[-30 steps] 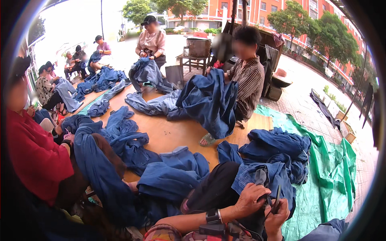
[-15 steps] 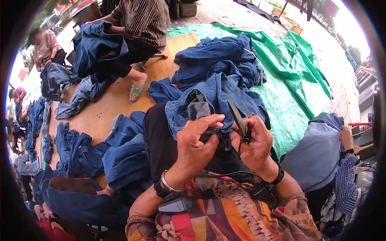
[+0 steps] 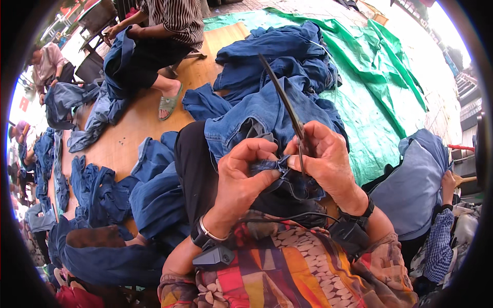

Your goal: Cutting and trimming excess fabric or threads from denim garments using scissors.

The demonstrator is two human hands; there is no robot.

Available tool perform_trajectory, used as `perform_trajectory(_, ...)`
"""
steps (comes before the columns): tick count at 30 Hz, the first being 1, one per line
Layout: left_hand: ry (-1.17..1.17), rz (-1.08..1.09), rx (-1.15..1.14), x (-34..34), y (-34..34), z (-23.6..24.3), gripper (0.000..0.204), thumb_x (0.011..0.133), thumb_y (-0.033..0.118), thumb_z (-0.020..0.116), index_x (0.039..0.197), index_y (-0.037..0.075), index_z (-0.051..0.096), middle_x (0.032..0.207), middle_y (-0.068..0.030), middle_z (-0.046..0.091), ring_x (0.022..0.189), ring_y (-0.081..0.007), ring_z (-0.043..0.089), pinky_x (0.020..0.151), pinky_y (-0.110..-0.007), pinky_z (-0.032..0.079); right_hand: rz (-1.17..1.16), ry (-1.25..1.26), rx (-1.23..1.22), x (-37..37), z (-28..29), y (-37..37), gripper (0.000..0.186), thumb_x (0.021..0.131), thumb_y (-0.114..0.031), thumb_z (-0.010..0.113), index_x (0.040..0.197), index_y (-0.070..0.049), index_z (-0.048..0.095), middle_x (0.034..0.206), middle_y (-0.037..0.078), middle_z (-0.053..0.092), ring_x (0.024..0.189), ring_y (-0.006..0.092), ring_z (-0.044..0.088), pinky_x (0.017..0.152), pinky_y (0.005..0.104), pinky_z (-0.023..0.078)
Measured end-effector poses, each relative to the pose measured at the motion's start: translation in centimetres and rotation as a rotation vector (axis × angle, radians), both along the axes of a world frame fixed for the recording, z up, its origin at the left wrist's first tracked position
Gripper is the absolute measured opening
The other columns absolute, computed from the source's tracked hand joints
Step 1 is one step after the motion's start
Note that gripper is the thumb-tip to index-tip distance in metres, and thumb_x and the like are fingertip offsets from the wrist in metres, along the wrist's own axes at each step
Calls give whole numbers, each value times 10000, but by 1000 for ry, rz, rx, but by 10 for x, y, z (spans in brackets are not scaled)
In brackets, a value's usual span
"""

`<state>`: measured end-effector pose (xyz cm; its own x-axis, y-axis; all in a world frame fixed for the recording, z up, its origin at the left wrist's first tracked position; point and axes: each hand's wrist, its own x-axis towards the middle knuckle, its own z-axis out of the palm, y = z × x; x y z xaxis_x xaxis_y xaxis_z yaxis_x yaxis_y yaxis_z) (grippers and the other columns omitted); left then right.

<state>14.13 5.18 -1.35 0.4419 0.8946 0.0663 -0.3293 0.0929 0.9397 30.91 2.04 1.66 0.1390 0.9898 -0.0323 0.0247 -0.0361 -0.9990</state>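
A blue denim garment [image 3: 241, 120] is draped over my lap. My left hand [image 3: 241, 172] is closed on it, pinching a small bunched edge between thumb and fingers. My right hand [image 3: 326, 156] is closed around dark metal scissors [image 3: 280, 92], their long blades pointing up and away over the denim. My right thumb and fingertip also meet the pinched edge, touching it close to my left thumb. The fingers partly hide the scissors' handles.
Beyond my lap lies a heap of jeans [image 3: 267, 49], with a green tarp [image 3: 354, 113] to its right. More denim [image 3: 159, 205] lies at my left on a brown board [image 3: 123, 149]. A person in stripes [image 3: 177, 20] sits far left; another handles pale denim [image 3: 411, 190] at right.
The scissors' blades have swung up and now reach farther out over the garment. My hands have come closer together, and the pinched denim edge has been drawn up between them.
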Motion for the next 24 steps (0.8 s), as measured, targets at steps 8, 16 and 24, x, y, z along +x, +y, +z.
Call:
perform_trajectory(8, 272, 65, 211, -2, -2, 3, 389, 693, -84, 605, 1068, 8, 555, 899, -40, 616, 801, -68, 572, 703, -196, 443, 89, 51, -157, 2, 1, 8, 216, 690, 11, 641, 878, -15, 536, 722, -8, 548, 619, 32, 475, 547, 172, 386)
perform_trajectory(16, 128, -175, 106, -11, 9, 2, 447, 690, -71, 603, 1126, 26, 584, 993, -42, 628, 794, -92, 572, 737, -216, 446, 244, 341, -388, 14, -11, 17, 300, 663, -17, 683, 931, -29, 551, 737, -11, 586, 550, 21, 476, 463, 152, 336)
perform_trajectory(24, 119, -181, 463, -14, 15, -16, 452, 672, -58, 626, 1108, 60, 619, 979, -70, 645, 734, -141, 531, 746, -263, 440, 281, 310, -417, 14, -22, 19, 352, 675, -56, 738, 973, -9, 558, 746, -14, 599, 564, 9, 493, 442, 149, 313)
